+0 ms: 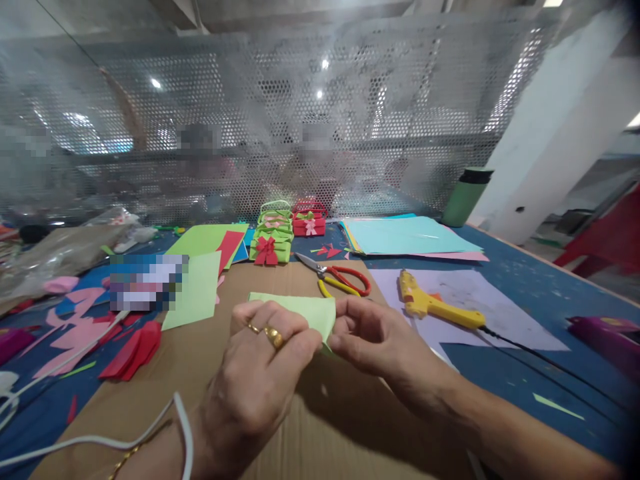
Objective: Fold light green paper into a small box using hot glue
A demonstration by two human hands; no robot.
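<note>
My left hand [260,373], with two gold rings, pinches a folded piece of light green paper [305,310] above a sheet of brown cardboard [320,427]. My right hand [373,333] grips the same paper at its right end, fingers closed on it. The paper is held between both hands, just over the cardboard.
Red-handled scissors [340,277] and a yellow glue gun [435,303] lie beyond my hands. Green and red paper baskets [275,237] stand further back, with stacked coloured sheets [405,235], a green bottle [465,197], red paper scraps [135,350], a white cable [100,437] and a perforated metal screen [300,113].
</note>
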